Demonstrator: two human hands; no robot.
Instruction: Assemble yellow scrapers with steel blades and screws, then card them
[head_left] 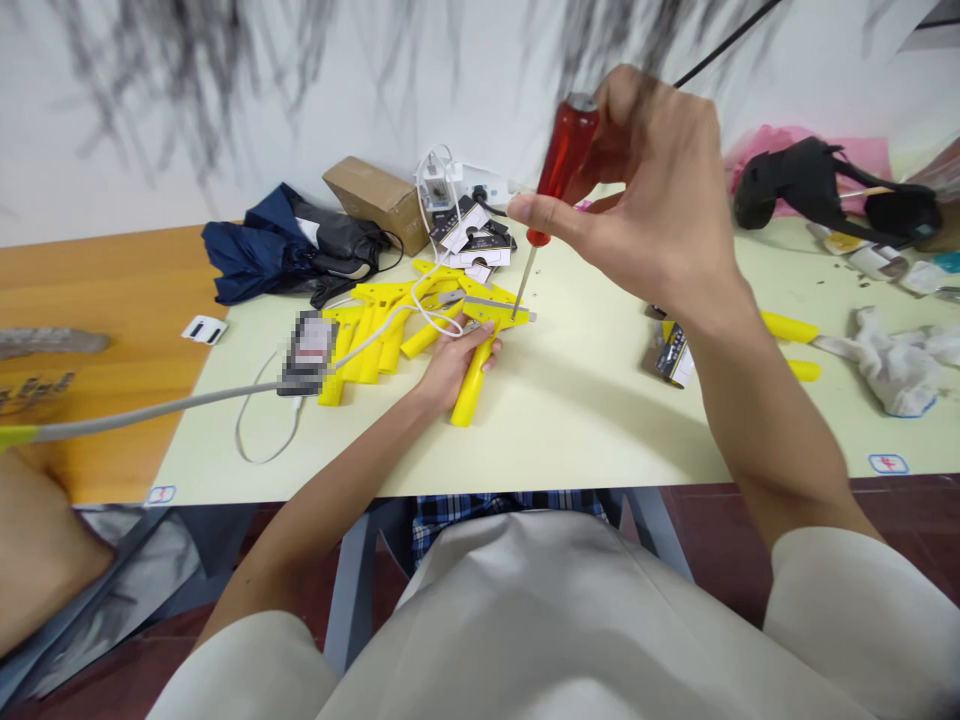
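A red-handled screwdriver (564, 160) is gripped by the handle in my right hand (652, 190), its thin shaft slanting down. The tip meets the head of a yellow scraper-like tool (472, 383) near a screw hole. My left hand (459, 362) closes around that tool where the handle joins the head, holding it against the table. Just left of it lies a group of similar yellow tools (367, 345), some overlapping. A white cable (405, 306) loops across them, close to my left hand.
A phone (307, 352) lies left of the yellow tools. Behind stand a cardboard box (379, 203), small black-and-white boxes (476, 240) and a dark blue umbrella-like bundle (259, 245). To the right are a black strapped object (832, 190) and a crumpled white glove or cloth (892, 365).
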